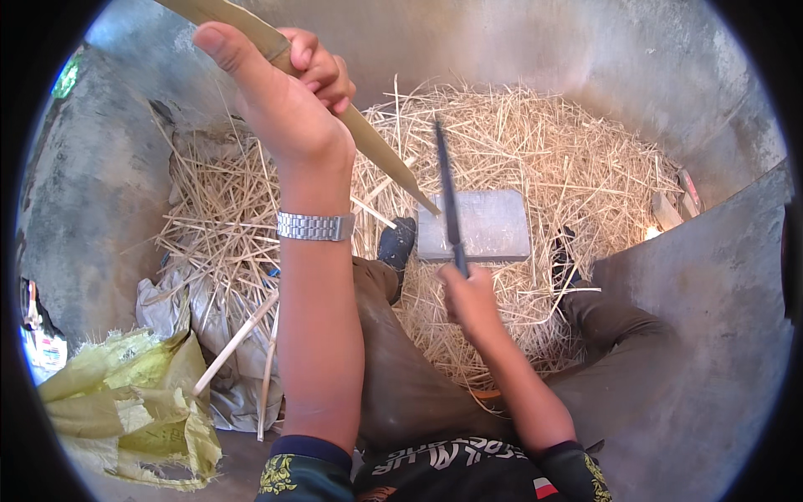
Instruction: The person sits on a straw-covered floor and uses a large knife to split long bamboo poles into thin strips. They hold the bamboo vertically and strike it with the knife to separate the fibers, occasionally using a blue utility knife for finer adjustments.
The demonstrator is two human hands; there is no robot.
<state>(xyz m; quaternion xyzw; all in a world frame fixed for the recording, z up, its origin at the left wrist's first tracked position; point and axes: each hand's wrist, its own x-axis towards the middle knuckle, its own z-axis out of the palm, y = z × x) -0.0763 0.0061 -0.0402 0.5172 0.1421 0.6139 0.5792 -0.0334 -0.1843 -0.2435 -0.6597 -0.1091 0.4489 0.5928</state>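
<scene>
My left hand (288,113), raised high at the upper left, has its fingers curled round a long split bamboo strip (381,152); the thumb sticks out. The strip slants down to the right, and its pointed lower end is over or against a flat grey block (485,222); I cannot tell if it touches. My right hand (473,305) is closed round the handle of a long dark-bladed knife (447,180). Its blade points up and away from me, just right of the strip's end. The handle is mostly hidden in my fist.
Pale bamboo shavings (519,134) are heaped around the block and between my legs. A torn yellow-green sack (134,410) and a grey sheet (238,393) lie at the left, with loose sticks (237,341) across them. Curved grey walls (535,42) surround the spot.
</scene>
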